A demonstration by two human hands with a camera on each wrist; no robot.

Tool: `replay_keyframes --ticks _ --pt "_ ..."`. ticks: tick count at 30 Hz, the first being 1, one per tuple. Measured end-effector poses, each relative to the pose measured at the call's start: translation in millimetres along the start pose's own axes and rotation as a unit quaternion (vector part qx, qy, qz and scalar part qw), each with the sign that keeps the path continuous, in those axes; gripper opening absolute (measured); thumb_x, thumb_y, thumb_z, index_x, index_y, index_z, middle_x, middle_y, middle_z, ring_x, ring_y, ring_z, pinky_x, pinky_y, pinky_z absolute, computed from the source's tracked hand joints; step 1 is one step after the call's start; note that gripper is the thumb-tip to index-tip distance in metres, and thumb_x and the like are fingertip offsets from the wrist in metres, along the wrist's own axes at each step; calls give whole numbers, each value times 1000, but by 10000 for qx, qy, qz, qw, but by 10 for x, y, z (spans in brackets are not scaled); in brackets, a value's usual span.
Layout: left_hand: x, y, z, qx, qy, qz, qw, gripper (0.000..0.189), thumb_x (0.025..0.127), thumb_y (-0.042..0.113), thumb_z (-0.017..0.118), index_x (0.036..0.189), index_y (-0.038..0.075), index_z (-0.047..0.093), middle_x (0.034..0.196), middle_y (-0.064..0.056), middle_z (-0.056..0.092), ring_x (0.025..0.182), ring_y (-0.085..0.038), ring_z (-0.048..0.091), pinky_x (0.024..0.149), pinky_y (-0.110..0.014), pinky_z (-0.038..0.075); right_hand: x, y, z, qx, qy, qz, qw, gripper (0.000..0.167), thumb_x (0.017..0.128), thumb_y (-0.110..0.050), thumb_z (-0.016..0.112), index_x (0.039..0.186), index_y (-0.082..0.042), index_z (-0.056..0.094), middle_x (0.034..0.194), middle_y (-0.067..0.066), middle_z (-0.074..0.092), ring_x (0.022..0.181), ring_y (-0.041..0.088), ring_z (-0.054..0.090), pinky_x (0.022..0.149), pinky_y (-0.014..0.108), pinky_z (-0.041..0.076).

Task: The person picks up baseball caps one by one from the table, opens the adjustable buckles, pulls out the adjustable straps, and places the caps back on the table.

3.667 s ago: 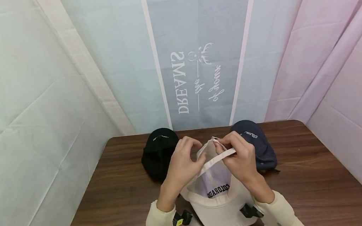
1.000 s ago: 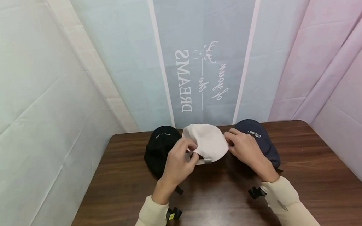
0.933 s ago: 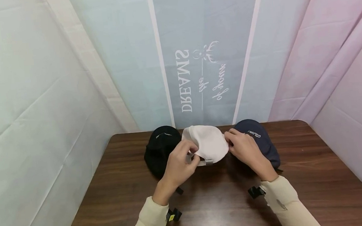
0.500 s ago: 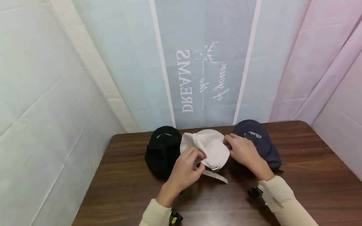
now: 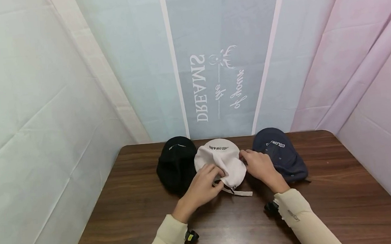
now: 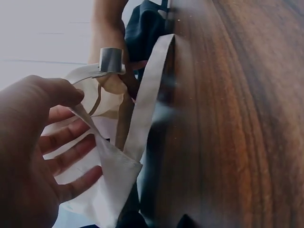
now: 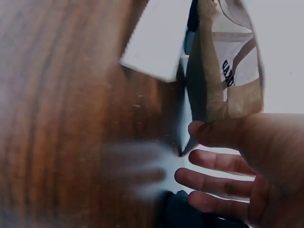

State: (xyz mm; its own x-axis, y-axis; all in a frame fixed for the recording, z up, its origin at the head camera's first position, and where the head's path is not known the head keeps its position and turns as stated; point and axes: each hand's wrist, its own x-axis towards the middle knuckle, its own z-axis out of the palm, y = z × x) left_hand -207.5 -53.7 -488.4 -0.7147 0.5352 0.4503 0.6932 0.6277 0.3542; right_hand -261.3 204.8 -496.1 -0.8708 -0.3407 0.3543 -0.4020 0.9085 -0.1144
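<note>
A white baseball cap (image 5: 231, 165) stands between two others, its brim towards the back and its COLORADO lettering showing. My left hand (image 5: 205, 184) pinches its rear edge beside the strap opening; in the left wrist view the thumb and fingers (image 6: 71, 147) hold the fabric from both sides. The cap's strap (image 6: 151, 95) hangs loose, apart from the metal buckle (image 6: 110, 60). With thumb and fingers my right hand (image 5: 259, 165) holds the cap's right edge; in the right wrist view the thumb (image 7: 213, 132) lies on the rim. The cap's inside (image 7: 242, 95) shows there.
On the left stands a black cap (image 5: 175, 169), close against the white one. A navy cap (image 5: 284, 161) lies to the right, just behind my right hand. The brown wooden table (image 5: 120, 220) ends at a fabric backdrop (image 5: 142, 65).
The white cap has been turned from brim-near to brim-far, then lowered and tipped so its lettering shows. Its strap has come out of the buckle. Both hands keep hold of it.
</note>
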Motion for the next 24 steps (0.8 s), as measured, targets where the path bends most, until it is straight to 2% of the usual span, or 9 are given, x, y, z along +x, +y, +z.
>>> replay_keyframes --ticks 2,5,7,11,18,22,24 --pt "7 -7 28 8 -167 -70 9998 11 97 15 70 106 20 70 110 7 67 104 -11 62 104 -37 53 -1 1 30 -38 -2 24 10000 14 95 -14 77 109 -13 74 99 7 76 69 29 68 49 42 48" --pt "27 -21 73 -6 -311 -143 9994 10 100 17 69 109 22 72 114 8 68 109 -12 62 103 -36 53 10 4 61 -131 -24 117 9998 15 96 -14 75 112 -13 74 98 9 75 68 30 67 49 43 48" --pt "49 -31 103 -51 -337 -173 9993 10 101 18 69 109 22 73 116 8 68 110 -12 61 97 -33 53 19 4 71 -179 -61 195 9996 17 97 -13 74 115 -12 74 99 11 75 69 31 68 49 44 49" --pt "104 -40 153 -194 -373 -222 9989 11 101 17 69 109 22 74 116 7 69 114 -14 60 98 -29 52 31 2 75 -190 -154 347 9991 21 100 -13 71 121 -11 75 102 13 76 74 32 70 52 45 52" --pt "154 -68 218 -373 -472 -285 9978 12 101 15 69 110 20 75 116 4 69 114 -16 59 100 -29 51 42 7 58 125 -351 523 9979 23 104 -11 63 123 -10 76 107 14 78 80 34 72 57 48 55" --pt "140 -80 239 -192 -506 -221 9983 16 97 13 70 110 21 74 116 5 69 113 -15 61 99 -30 52 42 12 40 343 -433 650 9964 22 105 -12 63 122 -9 77 110 14 78 83 35 73 62 50 57" --pt "131 -81 241 -123 -510 -187 9984 18 95 12 70 110 21 74 115 6 69 112 -15 62 104 -31 51 40 12 29 398 -462 681 9958 21 105 -13 63 120 -9 77 110 14 78 83 34 73 63 50 57"
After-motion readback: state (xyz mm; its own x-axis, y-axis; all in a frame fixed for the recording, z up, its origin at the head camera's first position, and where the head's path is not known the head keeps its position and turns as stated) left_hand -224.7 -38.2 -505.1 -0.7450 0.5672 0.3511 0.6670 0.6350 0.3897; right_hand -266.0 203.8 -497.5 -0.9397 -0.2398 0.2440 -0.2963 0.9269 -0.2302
